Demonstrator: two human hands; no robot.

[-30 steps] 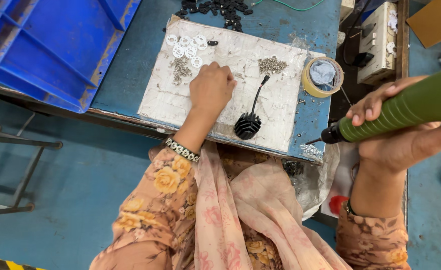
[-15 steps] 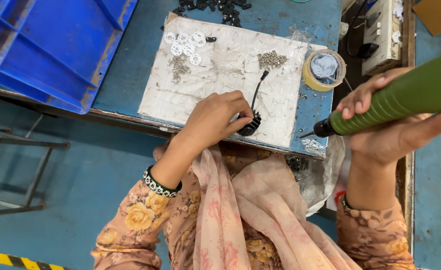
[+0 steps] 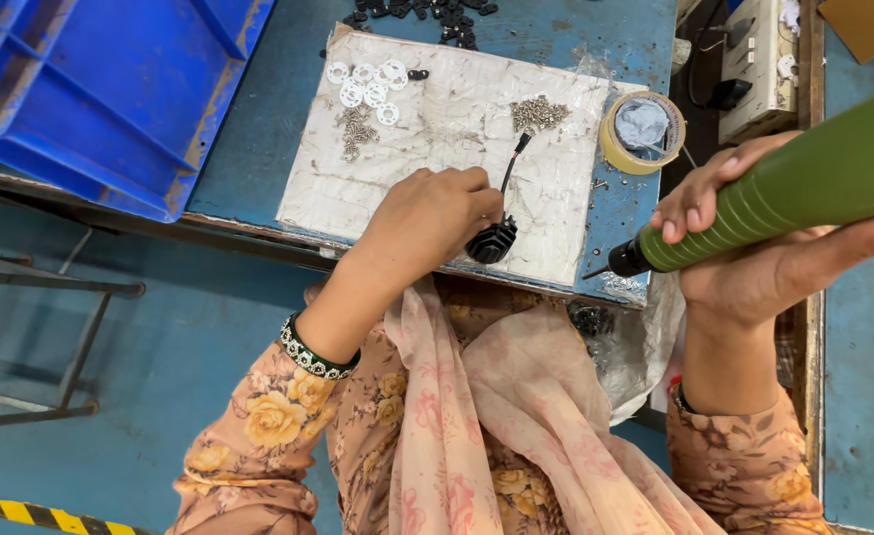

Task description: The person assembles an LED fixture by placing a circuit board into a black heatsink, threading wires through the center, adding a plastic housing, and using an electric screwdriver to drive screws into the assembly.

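Left hand (image 3: 427, 213) curled, fingertips pinching the black finned part (image 3: 491, 241) at its left side; grip closed on it. Part resting on the white board (image 3: 437, 129), near the board's near edge, with a thin black wire (image 3: 512, 163) running from it toward the far side and ending in a small plug. Beaded bracelet (image 3: 313, 352) on the left wrist.

Right hand (image 3: 754, 258) wrapped around the green driver (image 3: 784, 198), fingers closed over its ribbed barrel, black tip (image 3: 625, 260) pointing left and hanging just past the board's right near corner, apart from the finned part.

On the board's far left, a cluster of white washers (image 3: 363, 81) with a small heap of screws (image 3: 356, 129) just beside it; a second heap of screws (image 3: 539, 114) at the far right. Tape roll (image 3: 642, 132) just right of the board, on the blue bench (image 3: 259, 119). Black parts (image 3: 417, 10) scattered along the far edge of the bench. Blue crate (image 3: 90, 89) at far left, overlapping the bench. White switch box (image 3: 754, 59) at far right.
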